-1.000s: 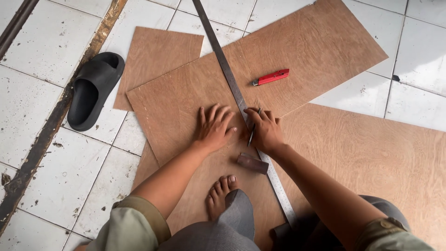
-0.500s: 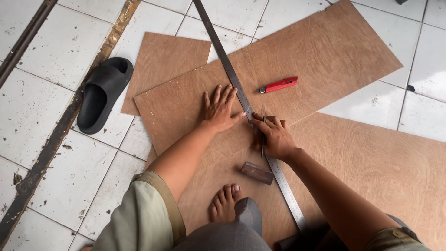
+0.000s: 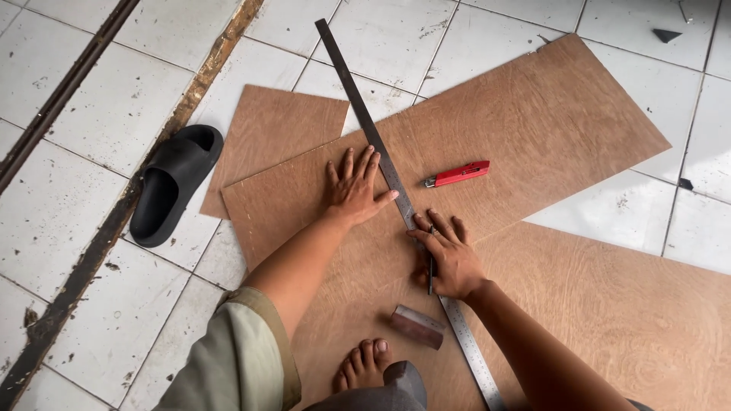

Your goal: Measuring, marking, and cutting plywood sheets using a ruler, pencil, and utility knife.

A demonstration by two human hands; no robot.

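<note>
Three plywood sheets (image 3: 533, 144), one long metal ruler (image 3: 381, 156), one red utility knife (image 3: 458, 174), one black sandal (image 3: 171, 186), one small brown block (image 3: 417, 326), one pencil (image 3: 431, 262).

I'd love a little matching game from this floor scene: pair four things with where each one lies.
Things:
1. black sandal
2. red utility knife
3. left hand
4. small brown block

Places:
A. flat on the plywood, left of the steel ruler
B. on the white tiles, off the plywood
C. just above the bare foot
D. on the plywood, right of the ruler

Pairs: 1-B, 2-D, 3-A, 4-C
</note>
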